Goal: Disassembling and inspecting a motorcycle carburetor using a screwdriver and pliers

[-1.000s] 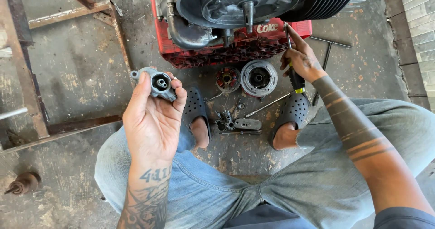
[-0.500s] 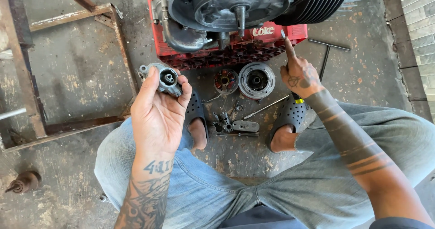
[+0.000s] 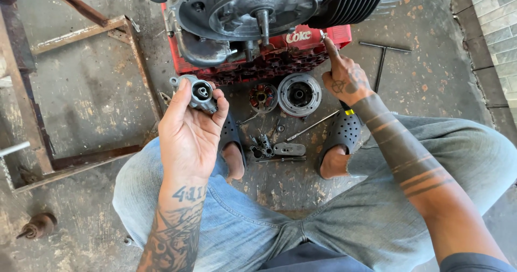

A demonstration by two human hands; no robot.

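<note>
My left hand [image 3: 188,129] is raised palm up and holds a small grey metal housing [image 3: 198,92] with a round bore, gripped between thumb and fingertips. My right hand [image 3: 344,81] is shut on a screwdriver whose black and yellow handle [image 3: 348,111] shows under the palm. Its index finger lies along the shaft and points at the right corner of the red plastic crate [image 3: 334,37]. A grey engine [image 3: 253,8] with black cooling fins rests on that crate, its shaft facing me.
On the concrete floor between my feet lie a round stator [image 3: 263,97], a round grey drum [image 3: 299,94], a thin rod [image 3: 312,126] and several small parts [image 3: 274,148]. A T-handle wrench [image 3: 382,62] lies to the right. A rusty steel frame [image 3: 134,51] stands on the left.
My right hand has moved up from the floor parts to the crate's right corner with the screwdriver. My left hand still holds the housing, slightly more to the right.
</note>
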